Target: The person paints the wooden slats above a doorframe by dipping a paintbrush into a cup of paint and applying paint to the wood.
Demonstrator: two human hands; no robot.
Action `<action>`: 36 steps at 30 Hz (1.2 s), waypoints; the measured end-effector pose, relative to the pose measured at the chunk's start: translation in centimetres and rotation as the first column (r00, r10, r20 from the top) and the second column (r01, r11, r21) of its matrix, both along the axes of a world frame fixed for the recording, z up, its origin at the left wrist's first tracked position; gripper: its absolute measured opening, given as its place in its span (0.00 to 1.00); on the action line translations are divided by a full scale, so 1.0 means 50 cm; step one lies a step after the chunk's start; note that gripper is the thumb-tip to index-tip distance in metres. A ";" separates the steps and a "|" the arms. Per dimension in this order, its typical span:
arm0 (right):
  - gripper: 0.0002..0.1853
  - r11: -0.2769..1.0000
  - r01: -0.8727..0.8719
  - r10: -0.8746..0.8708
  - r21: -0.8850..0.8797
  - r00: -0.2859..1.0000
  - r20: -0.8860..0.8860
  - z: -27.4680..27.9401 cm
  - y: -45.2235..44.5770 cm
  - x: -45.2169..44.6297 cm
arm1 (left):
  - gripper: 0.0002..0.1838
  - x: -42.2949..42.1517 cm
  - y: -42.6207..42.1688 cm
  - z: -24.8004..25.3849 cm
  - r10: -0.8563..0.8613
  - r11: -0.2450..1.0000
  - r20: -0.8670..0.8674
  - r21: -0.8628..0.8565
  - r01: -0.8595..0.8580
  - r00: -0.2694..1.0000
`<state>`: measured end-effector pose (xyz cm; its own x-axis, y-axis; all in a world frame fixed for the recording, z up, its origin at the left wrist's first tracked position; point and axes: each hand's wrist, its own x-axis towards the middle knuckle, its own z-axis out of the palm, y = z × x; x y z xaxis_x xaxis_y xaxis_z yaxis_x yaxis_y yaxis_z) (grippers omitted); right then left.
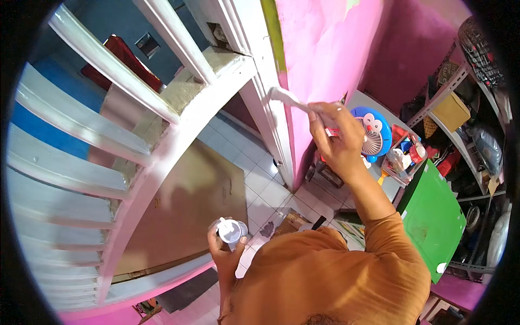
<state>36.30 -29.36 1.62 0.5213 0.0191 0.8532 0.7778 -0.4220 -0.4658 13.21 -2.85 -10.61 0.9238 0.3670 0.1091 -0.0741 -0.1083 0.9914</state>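
Note:
My right hand (pixel 342 135) is raised and closed around the handle of a paintbrush (pixel 288 98). The brush's white, paint-covered bristles touch the white door frame (pixel 261 111) right where it borders the pink wall (pixel 317 49). Lower down, my left hand (pixel 226 259) grips a small paint cup (pixel 232 231) in front of my body. White paint shows inside the cup, and its fingers wrap both sides of the rim. White specks dot the back of my right hand.
White slats (pixel 108 59) rise from a curved white rail at left, above a brown door panel (pixel 189 200). At right are a blue fan (pixel 374 130), a basket of small items (pixel 406 157), a green box lid (pixel 433 216) and loaded metal shelves (pixel 460 141). Tiles (pixel 260 179) cover the floor.

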 end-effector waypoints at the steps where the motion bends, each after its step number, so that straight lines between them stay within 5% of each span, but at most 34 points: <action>1: 0.09 0.999 -0.010 0.008 0.032 0.998 0.067 0.023 0.005 0.003 | 0.40 0.001 -0.001 0.006 -0.001 1.000 -0.013 0.001 0.001 1.000; 7: 0.13 0.990 -0.025 -0.017 0.136 0.954 0.300 0.074 -0.014 -0.007 | 0.43 -0.001 0.003 -0.011 0.017 1.000 0.018 -0.019 -0.016 1.000; 9: 0.10 0.991 0.066 -0.090 0.114 0.972 0.219 0.054 -0.025 -0.033 | 0.41 -0.002 0.010 -0.023 -0.011 1.000 0.068 0.022 0.009 0.998; 13: 0.06 0.854 -0.135 0.204 0.502 0.975 -0.085 -0.064 -0.017 -0.070 | 0.41 -0.011 0.019 -0.023 0.003 0.987 0.058 0.159 -0.012 0.998; 15: 0.07 0.785 -0.268 0.440 0.558 0.876 -0.198 -0.123 -0.026 -0.091 | 0.41 -0.017 0.019 -0.020 0.025 0.985 0.072 0.171 -0.037 0.997; 18: 0.07 0.810 -0.289 0.525 0.511 0.747 -0.408 -0.182 0.007 -0.118 | 0.42 -0.026 0.021 -0.036 0.097 0.993 0.072 0.067 -0.101 0.993; 20: 0.11 0.792 -0.329 0.593 0.515 0.619 -0.516 -0.237 0.021 -0.120 | 0.39 -0.031 0.018 -0.028 0.102 0.983 0.083 0.143 -0.113 0.991; 24: 0.20 0.752 -0.315 0.654 0.579 0.467 -0.595 -0.261 0.078 -0.128 | 0.37 -0.045 0.009 -0.026 0.209 0.938 0.164 0.244 -0.245 0.964; 32: 0.14 0.613 -0.502 0.776 0.610 0.238 -0.584 -0.324 0.199 -0.121 | 0.37 -0.135 0.016 -0.023 0.432 0.863 0.121 0.233 -0.448 0.894; 36: 0.13 0.585 -0.489 0.746 0.647 0.014 -0.665 -0.329 0.280 -0.142 | 0.39 -0.183 0.014 -0.052 0.567 0.788 0.084 0.235 -0.569 0.819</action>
<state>29.19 -15.38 -14.82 0.7416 0.6707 -0.0160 -0.1891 0.1861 -0.9642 4.05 -2.13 -13.21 0.5555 0.7868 0.2690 0.0674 -0.3651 0.9285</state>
